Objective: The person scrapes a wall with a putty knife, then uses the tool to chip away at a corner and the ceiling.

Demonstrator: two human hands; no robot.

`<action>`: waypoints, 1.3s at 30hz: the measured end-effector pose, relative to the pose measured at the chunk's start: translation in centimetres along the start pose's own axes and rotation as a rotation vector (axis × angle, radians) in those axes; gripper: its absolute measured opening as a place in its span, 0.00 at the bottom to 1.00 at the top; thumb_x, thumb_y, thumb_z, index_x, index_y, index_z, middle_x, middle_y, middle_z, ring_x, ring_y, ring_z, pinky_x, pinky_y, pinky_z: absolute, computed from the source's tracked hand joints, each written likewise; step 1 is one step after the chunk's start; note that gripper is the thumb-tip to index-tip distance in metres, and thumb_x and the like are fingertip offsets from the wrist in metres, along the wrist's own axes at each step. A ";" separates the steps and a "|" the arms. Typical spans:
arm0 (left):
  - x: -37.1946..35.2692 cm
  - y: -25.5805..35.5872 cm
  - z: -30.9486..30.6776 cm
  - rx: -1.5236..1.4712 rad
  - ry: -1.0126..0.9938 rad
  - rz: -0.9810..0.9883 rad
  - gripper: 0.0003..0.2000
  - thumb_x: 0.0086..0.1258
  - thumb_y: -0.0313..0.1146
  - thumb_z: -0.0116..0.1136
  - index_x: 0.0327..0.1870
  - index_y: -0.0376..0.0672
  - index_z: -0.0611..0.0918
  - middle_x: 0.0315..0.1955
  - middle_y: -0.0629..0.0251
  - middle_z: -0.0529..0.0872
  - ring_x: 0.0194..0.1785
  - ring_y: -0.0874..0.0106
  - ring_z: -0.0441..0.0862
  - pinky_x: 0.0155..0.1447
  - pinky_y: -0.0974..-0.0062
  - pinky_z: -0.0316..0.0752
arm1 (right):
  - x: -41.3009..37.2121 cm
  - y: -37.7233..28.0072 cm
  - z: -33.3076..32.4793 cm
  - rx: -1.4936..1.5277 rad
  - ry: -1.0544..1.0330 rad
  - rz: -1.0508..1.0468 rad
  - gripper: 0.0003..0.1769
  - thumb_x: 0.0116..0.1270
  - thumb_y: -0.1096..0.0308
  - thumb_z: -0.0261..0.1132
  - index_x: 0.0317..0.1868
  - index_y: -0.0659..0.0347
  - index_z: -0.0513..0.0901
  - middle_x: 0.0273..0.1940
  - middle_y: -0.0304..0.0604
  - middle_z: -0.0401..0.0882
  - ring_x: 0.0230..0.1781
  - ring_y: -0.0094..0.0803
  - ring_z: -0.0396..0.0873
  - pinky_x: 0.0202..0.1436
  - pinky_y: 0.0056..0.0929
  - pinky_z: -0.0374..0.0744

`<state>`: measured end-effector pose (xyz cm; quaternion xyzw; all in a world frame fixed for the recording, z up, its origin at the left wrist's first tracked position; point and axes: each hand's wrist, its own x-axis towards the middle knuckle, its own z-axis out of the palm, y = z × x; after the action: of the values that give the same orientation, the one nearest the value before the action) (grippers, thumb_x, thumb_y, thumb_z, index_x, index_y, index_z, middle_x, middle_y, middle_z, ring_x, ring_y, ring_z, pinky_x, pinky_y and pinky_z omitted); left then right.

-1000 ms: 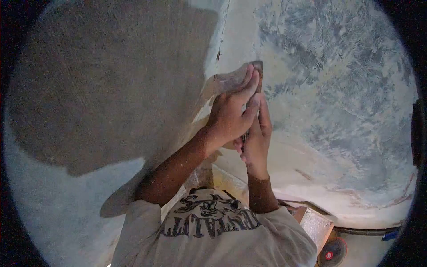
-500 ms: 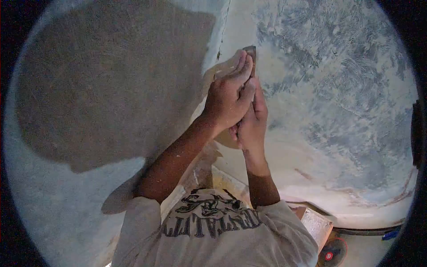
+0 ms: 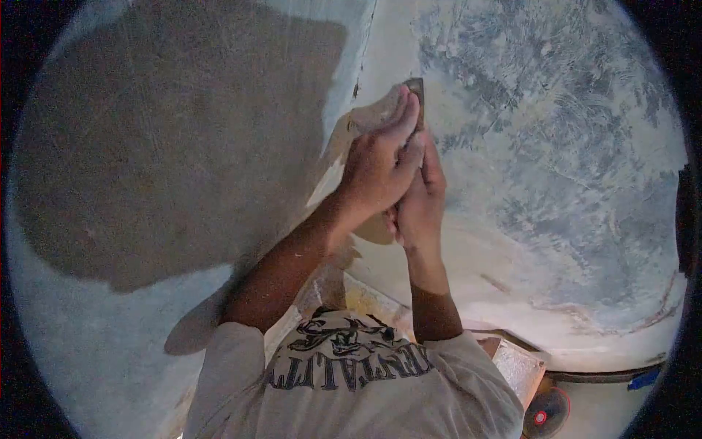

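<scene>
Both of my hands are together on a dark, narrow flat tool (image 3: 417, 86), whose squared tip shows beyond my fingers. My left hand (image 3: 374, 170) lies over it, with its fingers pressed together along the tool. Beneath and to the right, my right hand (image 3: 423, 197) is wrapped round the tool's lower part, which is mostly hidden. The tool's tip is against a pale, smooth strip of the surface (image 3: 395, 44), beside a thin dark crack (image 3: 357, 89).
A mottled blue-grey and white surface (image 3: 541, 146) spreads to the right. On the left, a grey-blue surface (image 3: 73, 329) bears a large shadow. At the lower right are a box-like object (image 3: 518, 366), a dark round object with a red centre (image 3: 540, 417) and a blue item (image 3: 643, 380).
My hands and the tool have shifted slightly down and to the right. The shadow on the left has moved a little left.
</scene>
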<state>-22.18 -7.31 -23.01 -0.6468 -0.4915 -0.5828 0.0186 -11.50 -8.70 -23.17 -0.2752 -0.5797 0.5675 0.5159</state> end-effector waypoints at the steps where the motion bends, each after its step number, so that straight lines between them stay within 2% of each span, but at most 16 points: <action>1: 0.1 -0.3 0.0 0.039 -0.009 0.031 0.28 0.73 0.33 0.53 0.71 0.29 0.67 0.71 0.36 0.64 0.73 0.49 0.66 0.74 0.60 0.64 | -0.1 -0.2 0.8 -0.005 0.015 0.000 0.25 0.82 0.63 0.49 0.76 0.51 0.64 0.24 0.31 0.75 0.09 0.15 0.63 0.09 0.18 0.62; 4: -0.1 -0.9 -0.6 0.085 -0.049 0.071 0.28 0.74 0.32 0.53 0.72 0.30 0.67 0.72 0.37 0.64 0.75 0.49 0.64 0.76 0.59 0.62 | 0.7 2.1 -0.8 -0.051 -0.008 -0.065 0.26 0.79 0.70 0.48 0.76 0.62 0.64 0.46 0.43 0.77 0.38 0.25 0.74 0.41 0.25 0.72; 5: -0.5 -0.6 -0.4 0.039 -0.064 0.048 0.27 0.74 0.32 0.52 0.72 0.30 0.67 0.72 0.37 0.64 0.75 0.49 0.63 0.76 0.59 0.62 | 0.4 2.2 -1.1 -0.068 -0.006 -0.075 0.26 0.80 0.68 0.48 0.76 0.57 0.64 0.33 0.37 0.75 0.24 0.20 0.68 0.25 0.22 0.67; 7: -0.6 -0.5 0.0 -0.083 -0.061 0.000 0.27 0.75 0.33 0.52 0.72 0.29 0.66 0.72 0.36 0.63 0.76 0.49 0.62 0.77 0.61 0.61 | 0.3 1.4 -0.6 -0.072 0.000 -0.073 0.26 0.82 0.66 0.48 0.77 0.53 0.64 0.21 0.32 0.74 0.09 0.14 0.63 0.09 0.18 0.61; 9: -0.3 -0.6 -0.1 -0.093 -0.068 -0.016 0.28 0.75 0.33 0.52 0.72 0.29 0.66 0.71 0.36 0.64 0.75 0.48 0.63 0.76 0.61 0.62 | -0.4 -0.2 0.7 -0.042 0.007 -0.035 0.26 0.81 0.66 0.48 0.77 0.55 0.63 0.21 0.32 0.74 0.09 0.15 0.63 0.09 0.18 0.60; 11: -0.9 -0.2 -0.1 -0.084 -0.085 -0.025 0.28 0.75 0.34 0.52 0.72 0.28 0.66 0.71 0.36 0.65 0.74 0.48 0.64 0.76 0.62 0.63 | -1.2 -0.4 0.8 -0.043 0.018 0.027 0.26 0.80 0.68 0.48 0.77 0.58 0.63 0.28 0.36 0.74 0.17 0.18 0.66 0.17 0.20 0.63; 15: -0.6 0.0 0.3 -0.055 -0.048 0.015 0.28 0.75 0.34 0.52 0.72 0.28 0.66 0.69 0.35 0.66 0.73 0.47 0.66 0.74 0.61 0.65 | -0.4 -0.7 -0.9 -0.131 0.027 0.110 0.28 0.76 0.74 0.49 0.75 0.65 0.64 0.57 0.50 0.76 0.47 0.31 0.78 0.49 0.27 0.75; 17: -0.6 -0.1 0.7 -0.051 -0.028 0.021 0.28 0.75 0.35 0.52 0.72 0.27 0.65 0.69 0.33 0.67 0.72 0.47 0.67 0.74 0.61 0.66 | -0.4 -0.3 -1.1 -0.141 0.034 0.066 0.27 0.77 0.72 0.49 0.75 0.63 0.64 0.50 0.47 0.76 0.40 0.28 0.75 0.41 0.25 0.72; 18: -0.5 -0.2 0.6 -0.043 -0.032 0.026 0.28 0.75 0.35 0.52 0.72 0.27 0.65 0.69 0.33 0.66 0.72 0.47 0.67 0.73 0.61 0.66 | -0.6 0.2 -0.6 -0.124 0.040 0.003 0.27 0.79 0.69 0.50 0.76 0.59 0.64 0.36 0.40 0.75 0.24 0.22 0.69 0.25 0.22 0.66; 20: -1.0 0.1 0.4 -0.035 -0.057 0.003 0.28 0.76 0.35 0.51 0.71 0.26 0.65 0.68 0.32 0.67 0.72 0.46 0.67 0.73 0.60 0.66 | -1.0 1.1 -0.7 -0.099 0.028 -0.044 0.26 0.81 0.66 0.50 0.77 0.55 0.63 0.22 0.33 0.74 0.09 0.15 0.63 0.09 0.19 0.60; 25: -0.5 0.6 0.1 -0.071 -0.031 0.009 0.28 0.75 0.35 0.51 0.70 0.23 0.65 0.68 0.30 0.67 0.72 0.46 0.67 0.74 0.60 0.66 | 0.0 0.3 -1.0 -0.079 -0.014 -0.014 0.26 0.81 0.66 0.50 0.76 0.54 0.64 0.23 0.33 0.74 0.09 0.15 0.63 0.09 0.19 0.60; 28: -0.8 -0.1 0.7 0.019 -0.011 0.029 0.28 0.75 0.34 0.53 0.73 0.32 0.66 0.70 0.37 0.68 0.76 0.51 0.65 0.77 0.64 0.60 | -0.3 0.5 -1.0 -0.063 0.019 0.031 0.26 0.81 0.67 0.50 0.76 0.54 0.64 0.22 0.32 0.74 0.09 0.15 0.63 0.09 0.19 0.61; 31: -0.8 0.2 0.6 -0.024 -0.013 0.046 0.28 0.74 0.34 0.51 0.70 0.24 0.67 0.68 0.31 0.66 0.74 0.45 0.65 0.76 0.59 0.62 | 0.2 0.4 -2.2 -0.156 -0.030 -0.014 0.26 0.80 0.68 0.49 0.76 0.54 0.65 0.21 0.33 0.73 0.08 0.16 0.63 0.08 0.19 0.61; 34: -0.6 0.0 0.7 -0.076 -0.019 -0.002 0.27 0.74 0.33 0.52 0.70 0.24 0.67 0.68 0.31 0.66 0.74 0.44 0.64 0.76 0.59 0.61 | 0.3 0.6 -1.2 -0.128 -0.007 -0.070 0.26 0.80 0.69 0.48 0.76 0.53 0.65 0.20 0.33 0.73 0.07 0.17 0.62 0.08 0.19 0.60; 37: -0.7 0.3 0.7 -0.007 -0.018 0.055 0.27 0.74 0.33 0.52 0.70 0.25 0.67 0.69 0.31 0.66 0.74 0.44 0.64 0.76 0.59 0.61 | -0.1 0.5 -2.4 -0.048 -0.021 0.028 0.26 0.80 0.68 0.48 0.76 0.52 0.64 0.19 0.33 0.71 0.07 0.16 0.61 0.07 0.19 0.60; 39: -0.6 0.3 0.8 -0.016 0.009 0.053 0.28 0.74 0.34 0.52 0.70 0.25 0.67 0.69 0.31 0.66 0.74 0.44 0.64 0.76 0.59 0.61 | 0.2 -0.4 -1.9 -0.106 -0.013 0.045 0.26 0.80 0.68 0.49 0.76 0.52 0.64 0.19 0.33 0.71 0.08 0.16 0.61 0.07 0.19 0.59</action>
<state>-21.30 -7.35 -23.59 -0.6570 -0.4695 -0.5891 0.0308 -9.79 -7.86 -23.10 -0.3114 -0.6059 0.5493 0.4839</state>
